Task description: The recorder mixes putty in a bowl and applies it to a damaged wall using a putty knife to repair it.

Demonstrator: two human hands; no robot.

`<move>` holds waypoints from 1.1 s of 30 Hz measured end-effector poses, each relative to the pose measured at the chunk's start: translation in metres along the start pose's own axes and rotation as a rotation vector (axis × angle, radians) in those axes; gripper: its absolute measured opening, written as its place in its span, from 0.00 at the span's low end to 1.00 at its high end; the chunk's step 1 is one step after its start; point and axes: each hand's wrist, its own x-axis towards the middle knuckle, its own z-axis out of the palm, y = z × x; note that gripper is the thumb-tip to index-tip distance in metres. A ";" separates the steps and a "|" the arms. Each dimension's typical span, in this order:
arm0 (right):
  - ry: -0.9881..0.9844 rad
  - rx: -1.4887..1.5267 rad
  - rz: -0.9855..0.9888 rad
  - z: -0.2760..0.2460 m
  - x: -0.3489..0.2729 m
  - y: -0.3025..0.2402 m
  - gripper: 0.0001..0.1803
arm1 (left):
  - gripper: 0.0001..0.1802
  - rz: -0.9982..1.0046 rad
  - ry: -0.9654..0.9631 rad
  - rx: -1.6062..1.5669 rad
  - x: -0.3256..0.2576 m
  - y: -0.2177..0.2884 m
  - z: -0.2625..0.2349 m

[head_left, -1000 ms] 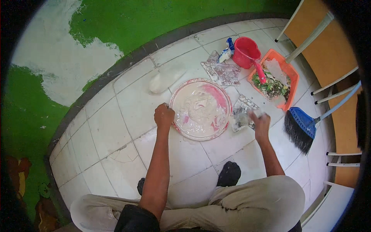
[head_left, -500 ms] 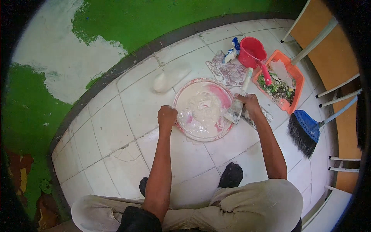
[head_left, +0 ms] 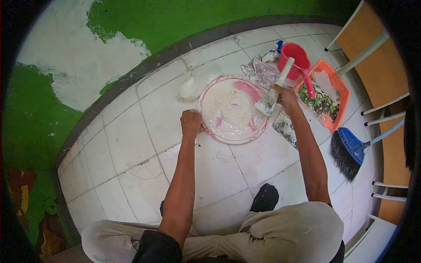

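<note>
Hiding some basin [head_left: 234,141] rim — a scraper [head_left: 266,103] (in the right hand [head_left: 287,96]).

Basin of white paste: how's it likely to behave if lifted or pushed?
Probably heavy for its size: white paste covers most of the inside of the basin. Pushed, it's more likely to slide than tip, being broad and flat on smooth-looking floor tiles. The paste looks wet and glossy, so tilting could make it slump.
</note>
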 end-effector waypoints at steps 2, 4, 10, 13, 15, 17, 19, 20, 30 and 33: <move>0.045 0.022 -0.020 0.000 -0.029 -0.013 0.16 | 0.10 -0.129 -0.047 -0.326 -0.022 0.014 -0.007; 0.099 -0.089 -0.117 0.013 -0.067 -0.016 0.14 | 0.10 -0.072 0.033 -0.269 -0.028 -0.013 -0.027; 0.094 0.025 0.180 0.001 -0.189 0.064 0.06 | 0.15 0.330 0.333 0.106 -0.108 -0.052 -0.010; 0.096 0.135 0.285 0.008 -0.220 0.102 0.09 | 0.18 0.595 0.285 0.133 -0.131 -0.066 -0.003; 0.176 0.265 0.196 0.018 -0.231 0.113 0.13 | 0.23 0.662 0.126 0.168 -0.140 -0.070 -0.003; 0.191 0.262 0.190 0.023 -0.237 0.119 0.13 | 0.25 0.664 0.071 0.187 -0.150 -0.068 -0.002; 0.203 0.261 0.184 0.029 -0.240 0.123 0.13 | 0.31 0.657 -0.029 0.239 -0.164 -0.064 -0.004; 0.203 0.255 0.172 0.031 -0.242 0.121 0.12 | 0.31 0.653 -0.028 0.239 -0.171 -0.062 -0.001; 0.188 0.227 0.065 0.061 -0.242 0.129 0.11 | 0.39 0.575 -0.166 0.082 -0.197 -0.055 0.016; 0.172 0.351 0.081 0.078 -0.242 0.129 0.10 | 0.40 0.558 -0.162 0.056 -0.199 -0.053 0.018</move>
